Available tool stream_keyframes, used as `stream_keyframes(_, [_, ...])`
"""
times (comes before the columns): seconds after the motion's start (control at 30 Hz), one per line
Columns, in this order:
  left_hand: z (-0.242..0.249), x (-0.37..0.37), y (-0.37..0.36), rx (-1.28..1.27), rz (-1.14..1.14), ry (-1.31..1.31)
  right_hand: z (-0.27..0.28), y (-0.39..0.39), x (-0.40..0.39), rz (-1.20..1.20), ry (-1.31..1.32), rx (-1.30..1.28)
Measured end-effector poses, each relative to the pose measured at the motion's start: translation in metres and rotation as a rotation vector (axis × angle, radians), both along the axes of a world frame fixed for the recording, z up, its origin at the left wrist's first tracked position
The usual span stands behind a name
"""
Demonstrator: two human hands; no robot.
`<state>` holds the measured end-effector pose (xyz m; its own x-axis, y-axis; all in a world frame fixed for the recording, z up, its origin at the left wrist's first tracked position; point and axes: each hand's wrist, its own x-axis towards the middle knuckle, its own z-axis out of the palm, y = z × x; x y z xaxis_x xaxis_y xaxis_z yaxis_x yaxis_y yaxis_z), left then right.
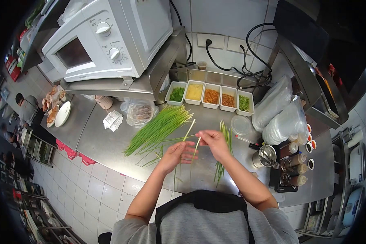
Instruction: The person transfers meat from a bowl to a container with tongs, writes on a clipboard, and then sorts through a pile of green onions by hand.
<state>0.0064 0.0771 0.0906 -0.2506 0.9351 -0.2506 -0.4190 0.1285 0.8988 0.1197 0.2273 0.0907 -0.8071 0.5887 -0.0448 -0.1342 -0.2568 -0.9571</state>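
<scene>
1. Stalk (pixel 186 135) in the left hand (pixel 178 155): pinched between thumb and forefinger, pale end up, other fingers loosely spread. Its lower part thins out against the counter (pixel 103 150), so the tip is hard to make out.
2. The right hand (pixel 214 143) is nearly closed, fingertips pinching the pale end of a second stalk (pixel 197 148), which hangs beside the left fingers. The folded fingers are partly hidden behind the back of the hand.
3. The big green bunch (pixel 158 128) lies on the counter, just beyond the left hand. Its stalks overlap too much to count.
4. A smaller bunch (pixel 220 167) lies near the right forearm; the right hand and forearm cover part of it.
5. Five white tubs stand in a row behind: leafy green (pixel 176 94), yellow (pixel 194 92), two orange-brown (pixel 211 96) and chopped green (pixel 244 103). I cannot tell what the orange-brown bits are.
6. The clear bag (pixel 142 112) left of the big bunch blurs its brownish contents.
7. A person (pixel 28 110) at far left is small and dim, hands unclear.
</scene>
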Motion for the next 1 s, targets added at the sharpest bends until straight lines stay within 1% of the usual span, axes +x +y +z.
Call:
stream_keyframes(0.03, [0.002, 0.002, 0.001, 0.001, -0.013, -0.018, -0.001, -0.004, -0.001, -0.007, -0.007, 0.109])
stream_keyframes(0.13, [0.004, 0.008, 0.007, 0.013, -0.017, 0.076, -0.004, -0.008, -0.005, -0.053, 0.025, 0.307])
stream_keyframes(0.23, [-0.005, 0.003, 0.01, 0.015, 0.015, 0.092, 0.007, -0.012, -0.004, -0.019, -0.005, 0.051])
stream_keyframes(0.33, [-0.004, 0.004, 0.011, 0.025, 0.064, 0.057, 0.006, -0.016, 0.0, 0.056, 0.04, -0.035])
stream_keyframes(0.43, [-0.003, 0.004, 0.011, -0.034, 0.052, 0.12, -0.003, -0.009, -0.002, -0.017, 0.027, 0.106])
stream_keyframes(0.53, [-0.002, 0.0, 0.004, -0.052, 0.037, 0.135, 0.008, 0.016, 0.001, -0.116, -0.02, 0.081])
stream_keyframes(0.7, [-0.014, -0.01, -0.015, -0.124, 0.063, 0.21, 0.025, 0.043, 0.011, -0.173, 0.116, -0.045])
stream_keyframes(0.77, [-0.023, -0.015, -0.026, -0.19, 0.075, 0.275, 0.042, 0.04, 0.013, -0.146, 0.225, -0.176])
stream_keyframes(0.83, [-0.04, -0.025, -0.034, -0.29, 0.113, 0.374, 0.049, 0.039, 0.014, -0.074, 0.285, -0.262])
stream_keyframes(0.9, [-0.057, -0.036, -0.035, -0.288, 0.304, 0.538, 0.047, 0.035, 0.016, 0.048, 0.292, -0.307])
stream_keyframes(0.93, [-0.062, -0.041, -0.035, -0.286, 0.405, 0.62, 0.046, 0.031, 0.015, 0.065, 0.256, -0.299])
stream_keyframes(0.97, [-0.065, -0.045, -0.035, -0.227, 0.429, 0.636, 0.045, 0.026, 0.014, 0.083, 0.222, -0.292])
stream_keyframes(1.0, [-0.052, -0.044, -0.029, -0.169, 0.456, 0.651, 0.044, 0.021, 0.012, 0.103, 0.187, -0.285])
